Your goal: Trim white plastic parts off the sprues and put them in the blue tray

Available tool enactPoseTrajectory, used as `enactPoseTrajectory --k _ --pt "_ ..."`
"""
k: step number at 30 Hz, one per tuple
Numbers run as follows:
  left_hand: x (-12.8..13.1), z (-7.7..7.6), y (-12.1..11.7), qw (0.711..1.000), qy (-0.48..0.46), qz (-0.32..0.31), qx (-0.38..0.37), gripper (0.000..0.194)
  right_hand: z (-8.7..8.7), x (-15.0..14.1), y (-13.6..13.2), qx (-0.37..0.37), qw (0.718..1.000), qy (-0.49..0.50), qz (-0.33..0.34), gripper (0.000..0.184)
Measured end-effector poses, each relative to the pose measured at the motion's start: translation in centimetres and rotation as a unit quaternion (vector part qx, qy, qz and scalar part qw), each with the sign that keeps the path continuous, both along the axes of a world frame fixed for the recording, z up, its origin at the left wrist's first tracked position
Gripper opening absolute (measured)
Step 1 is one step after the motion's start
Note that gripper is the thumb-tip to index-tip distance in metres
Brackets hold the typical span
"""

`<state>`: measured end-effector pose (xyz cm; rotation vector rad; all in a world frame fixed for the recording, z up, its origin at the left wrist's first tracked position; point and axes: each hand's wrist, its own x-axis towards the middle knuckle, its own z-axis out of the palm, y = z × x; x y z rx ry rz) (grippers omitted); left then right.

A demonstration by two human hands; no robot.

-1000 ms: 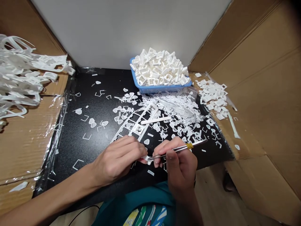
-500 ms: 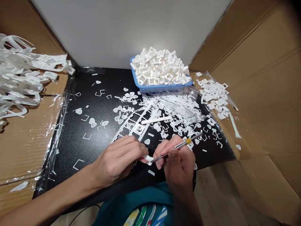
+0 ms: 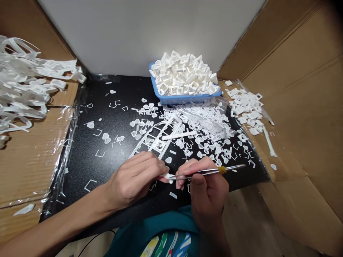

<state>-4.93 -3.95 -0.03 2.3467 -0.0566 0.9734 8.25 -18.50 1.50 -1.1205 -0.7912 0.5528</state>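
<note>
My left hand pinches a small white plastic part, mostly covered by the fingers. My right hand is closed around metal tweezers with a yellow band near the back end. The tweezers' tips touch or lie right at the white part; exactly where is too small to tell. Just beyond my left hand, a white ladder-like plastic frame lies on the black table. A flat white strip rests across it.
A blue basket heaped with white square parts stands at the back. Thin white scraps and a clear bag cover the middle right. More parts lie on cardboard at right. White frames are piled on cardboard at left.
My right hand has turned the tweezers flatter, their back end shifting right. The tips stay by the white part, which my left hand still pinches.
</note>
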Motion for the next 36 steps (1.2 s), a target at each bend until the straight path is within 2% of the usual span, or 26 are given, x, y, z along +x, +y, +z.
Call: enactPoseTrajectory --k 11,17,21,25,27,30,32,36 --pt "-0.2 0.7 0.2 0.999 0.004 -0.004 0.049 0.010 1.0 -0.1 0.0 -0.041 0.999 -0.022 -0.007 0.018" --pt "-0.2 0.7 0.2 0.999 0.009 -0.011 0.040 0.016 0.6 0.0 -0.1 -0.031 0.999 -0.009 0.015 0.019" --pt "-0.1 0.1 -0.2 0.999 0.012 -0.035 -0.013 0.015 -0.2 -0.1 0.3 0.000 1.000 0.002 0.008 0.021" --pt "0.1 -0.3 -0.5 0.994 0.013 -0.068 -0.088 0.022 -1.0 -0.2 0.9 0.034 0.997 0.061 0.012 0.027" --pt "0.2 -0.1 -0.2 0.990 0.031 -0.057 -0.125 0.020 -1.1 -0.1 1.0 0.035 0.992 0.108 0.045 0.030" --pt "0.4 0.3 0.6 0.984 0.059 -0.005 -0.168 0.014 -0.6 0.1 1.0 0.043 0.986 0.146 0.072 0.035" --pt "0.5 0.4 1.0 0.981 0.062 0.007 -0.184 0.012 -0.3 0.3 0.8 0.045 0.990 0.126 0.041 0.035" --pt "0.6 0.1 0.8 0.979 0.053 -0.034 -0.192 0.013 -0.3 0.5 0.4 0.034 0.998 0.055 -0.014 0.025"
